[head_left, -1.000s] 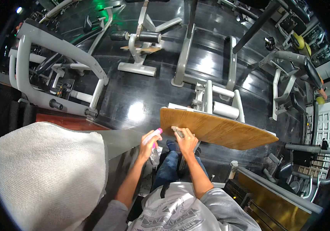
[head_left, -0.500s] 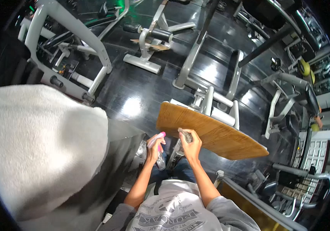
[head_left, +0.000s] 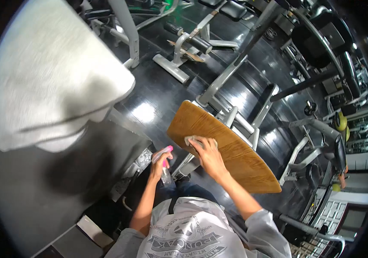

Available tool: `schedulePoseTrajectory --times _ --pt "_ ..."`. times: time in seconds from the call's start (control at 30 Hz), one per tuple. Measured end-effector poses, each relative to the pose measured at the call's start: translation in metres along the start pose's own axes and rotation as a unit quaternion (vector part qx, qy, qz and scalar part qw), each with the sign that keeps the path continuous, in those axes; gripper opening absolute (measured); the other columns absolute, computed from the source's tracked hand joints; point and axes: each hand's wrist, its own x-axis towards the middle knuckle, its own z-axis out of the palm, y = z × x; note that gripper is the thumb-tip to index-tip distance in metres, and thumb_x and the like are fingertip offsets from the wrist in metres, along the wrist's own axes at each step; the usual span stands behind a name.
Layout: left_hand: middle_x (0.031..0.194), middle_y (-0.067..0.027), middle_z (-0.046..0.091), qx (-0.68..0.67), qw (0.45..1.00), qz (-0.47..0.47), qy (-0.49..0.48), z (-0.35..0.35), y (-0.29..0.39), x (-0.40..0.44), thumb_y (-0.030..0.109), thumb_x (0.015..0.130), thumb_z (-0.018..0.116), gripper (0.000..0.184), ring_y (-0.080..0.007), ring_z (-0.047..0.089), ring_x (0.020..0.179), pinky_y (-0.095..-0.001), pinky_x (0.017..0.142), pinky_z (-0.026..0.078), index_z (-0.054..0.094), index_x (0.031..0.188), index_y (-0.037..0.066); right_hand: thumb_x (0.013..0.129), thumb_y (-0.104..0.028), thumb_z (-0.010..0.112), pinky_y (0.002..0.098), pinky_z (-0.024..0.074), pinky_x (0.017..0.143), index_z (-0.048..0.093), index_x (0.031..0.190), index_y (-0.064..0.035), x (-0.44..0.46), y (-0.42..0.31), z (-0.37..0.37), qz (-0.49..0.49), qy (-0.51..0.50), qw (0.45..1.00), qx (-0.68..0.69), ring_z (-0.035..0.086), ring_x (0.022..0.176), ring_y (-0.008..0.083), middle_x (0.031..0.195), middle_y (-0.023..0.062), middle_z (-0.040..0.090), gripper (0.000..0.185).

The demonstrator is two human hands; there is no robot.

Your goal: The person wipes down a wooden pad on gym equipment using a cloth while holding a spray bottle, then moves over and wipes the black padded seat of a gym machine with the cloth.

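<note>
My left hand (head_left: 160, 165) is closed round a clear spray bottle (head_left: 166, 177) with a pink and white trigger head, held in front of my lap. To its right, my right hand (head_left: 209, 155) presses a crumpled greyish cloth (head_left: 191, 140) against a brown wooden board (head_left: 244, 161). The board has a wood-grain face and rounded corners, and sits tilted against a grey metal gym frame. Part of the cloth is hidden under my fingers.
A large white towel (head_left: 55, 69) drapes over something at the upper left, close to the camera. Grey-framed gym machines stand around, including a low one with rollers (head_left: 181, 58) ahead. A dark post (head_left: 308, 84) slants across the right side.
My right hand has turned palm-down and brought the cloth onto the board's face. My left hand still grips the spray bottle. The view has shifted, with the towel higher in it.
</note>
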Motion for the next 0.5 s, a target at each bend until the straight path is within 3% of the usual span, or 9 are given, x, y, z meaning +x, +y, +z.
schedulePoseTrajectory --times 0.1,0.17,0.2,0.27,0.33,0.4,0.5 --pt "0.08 -0.0048 0.065 -0.041 0.998 0.0 0.052 -0.013 -0.017 -0.026 0.031 0.086 0.059 0.042 -0.0118 0.053 0.052 -0.0255 0.051 0.042 0.067 0.11 -0.003 0.079 -0.001 0.062 0.0424 0.0473 0.095 0.056 0.131 -0.0135 0.039 0.008 0.01 -0.081 -0.028 0.992 -0.089 0.05 0.114 0.0306 0.128 0.0067 0.053 0.054" --pt "0.08 -0.0052 0.065 -0.083 0.993 -0.001 0.079 -0.018 -0.024 -0.043 0.033 0.086 0.06 0.045 -0.0125 0.053 0.054 -0.026 0.052 0.042 0.066 0.11 -0.004 0.078 -0.01 0.065 0.0377 0.0515 0.082 0.065 0.117 -0.0117 0.065 0.026 0.043 -0.153 -0.015 0.96 -0.233 0.049 0.112 0.0257 0.114 0.0048 0.057 0.039" --pt "0.08 -0.0052 0.065 -0.088 0.992 0.0 0.087 -0.02 -0.029 -0.049 0.033 0.086 0.06 0.045 -0.0125 0.053 0.054 -0.026 0.052 0.042 0.066 0.11 -0.004 0.078 -0.01 0.065 0.0377 0.0515 0.082 0.065 0.117 -0.0117 0.074 0.032 0.061 -0.161 -0.019 0.959 -0.233 0.049 0.112 0.0257 0.114 0.0048 0.057 0.039" --pt "0.079 -0.0057 0.064 -0.11 0.988 0.017 0.107 -0.024 -0.038 -0.062 0.035 0.086 0.06 0.045 -0.0133 0.053 0.054 -0.0266 0.053 0.042 0.066 0.107 -0.004 0.081 -0.017 0.063 0.0382 0.0445 0.08 0.071 0.103 -0.0108 0.086 0.042 0.093 -0.229 -0.021 0.895 -0.381 0.049 0.111 0.0236 0.105 0.0022 0.059 0.025" --pt "0.079 -0.0063 0.064 -0.108 0.986 0.011 0.123 -0.021 -0.028 -0.074 0.037 0.085 0.061 0.045 -0.0137 0.053 0.053 -0.0276 0.052 0.042 0.066 0.103 -0.004 0.084 -0.021 0.059 0.0401 0.0391 0.081 0.074 0.094 -0.0102 0.087 0.041 0.099 -0.244 -0.015 0.883 -0.4 0.049 0.112 0.0236 0.103 0.002 0.061 0.021" --pt "0.067 -0.0074 0.056 -0.09 0.988 -0.002 0.128 -0.016 -0.017 -0.085 0.038 0.088 0.057 0.036 -0.0165 0.054 0.055 -0.0299 0.058 0.043 0.062 0.082 0.004 0.084 -0.02 0.059 0.0391 0.0389 0.082 0.074 0.094 -0.0107 0.08 0.047 0.093 -0.247 -0.036 0.88 -0.404 0.048 0.112 0.0229 0.105 0.0019 0.061 0.021" --pt "0.068 -0.0081 0.058 -0.104 0.987 0.011 0.125 -0.017 -0.02 -0.083 0.037 0.088 0.057 0.035 -0.0161 0.054 0.055 -0.03 0.058 0.043 0.063 0.082 0.004 0.084 -0.021 0.059 0.0394 0.0391 0.086 0.073 0.098 -0.0128 0.037 0.064 0.072 -0.247 -0.064 0.867 -0.427 0.048 0.113 0.0211 0.106 0.0009 0.06 0.022"
